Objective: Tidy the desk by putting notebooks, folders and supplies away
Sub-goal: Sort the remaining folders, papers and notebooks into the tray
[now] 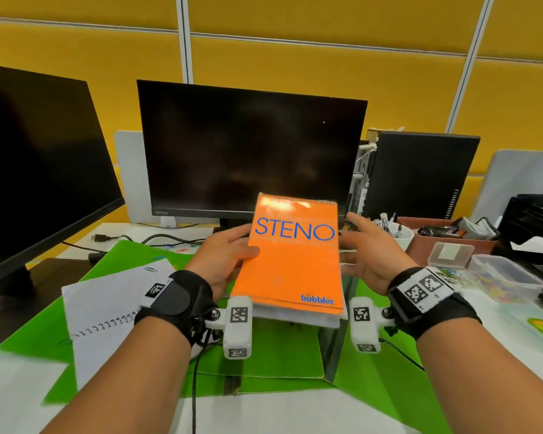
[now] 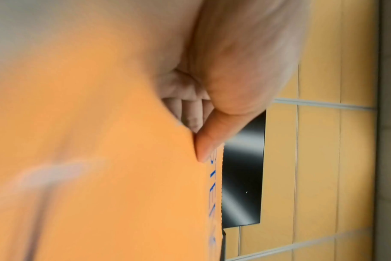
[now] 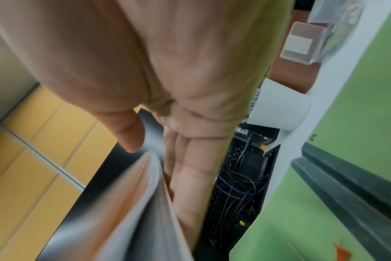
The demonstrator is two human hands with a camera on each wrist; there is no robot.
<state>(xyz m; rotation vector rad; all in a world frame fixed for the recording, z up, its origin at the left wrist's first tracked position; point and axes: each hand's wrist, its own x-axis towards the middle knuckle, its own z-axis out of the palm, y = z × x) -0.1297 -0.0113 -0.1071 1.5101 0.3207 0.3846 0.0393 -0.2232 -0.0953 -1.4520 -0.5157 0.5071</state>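
Orange steno notebook [image 1: 293, 255] held up over the desk between both hands, in front of the centre monitor [image 1: 251, 151]. Cover bright orange, "STENO" in blue capitals across the upper part, "bubbles" logo in blue at the lower right corner, wire spiral along the top edge, white page block showing under the near edge. Left hand [image 1: 224, 256] grips its left edge: thumb on the cover, fingers curled beneath, confirmed in left wrist view where the thumb [image 2: 207, 141] presses the orange cover. Right hand [image 1: 365, 253] at the right edge, fingers straight and spread, flat against the page side; right wrist view shows the fingers [image 3: 190, 185] lying along the pages, thumb apart, not curled round.

Below the notebook: green folders [image 1: 282, 355] on the desk, an open spiral notepad [image 1: 107, 302] left of them with paper clips [image 1: 151, 269] near. Right side: clear plastic boxes [image 1: 502, 274], brown tray [image 1: 420, 242], white pen cup [image 1: 400, 234], black paper tray [image 1: 533, 220]. Farther back: second monitor [image 1: 41, 158] left, computer tower [image 1: 420, 173] right, yellow partition wall [image 1: 295, 57].
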